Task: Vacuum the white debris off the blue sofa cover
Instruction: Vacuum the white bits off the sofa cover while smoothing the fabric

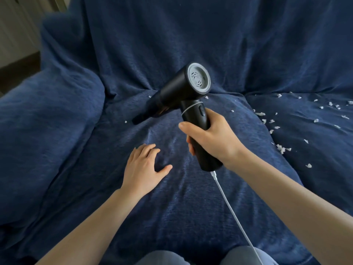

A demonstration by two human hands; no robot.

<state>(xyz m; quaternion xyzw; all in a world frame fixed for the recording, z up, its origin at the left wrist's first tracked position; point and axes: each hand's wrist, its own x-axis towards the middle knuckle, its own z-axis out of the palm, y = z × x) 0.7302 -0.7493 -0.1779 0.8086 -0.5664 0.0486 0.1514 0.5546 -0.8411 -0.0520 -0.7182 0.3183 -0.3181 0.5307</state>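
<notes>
A dark blue sofa cover (191,44) drapes the whole sofa. My right hand (212,137) grips the handle of a black handheld vacuum (183,88). Its nozzle points down and left, with the tip just above the middle seat cushion near a small white fleck (125,122). My left hand (145,166) lies flat on the middle cushion with fingers spread and holds nothing. Several bits of white debris (282,148) are scattered over the right cushion and along the seam between the cushions.
A white cable (233,213) runs from the vacuum's handle base down toward my knees (158,258) at the bottom edge. The covered left armrest (49,115) bulges up at the left. A pale wall and dark floor (17,60) show at the top left.
</notes>
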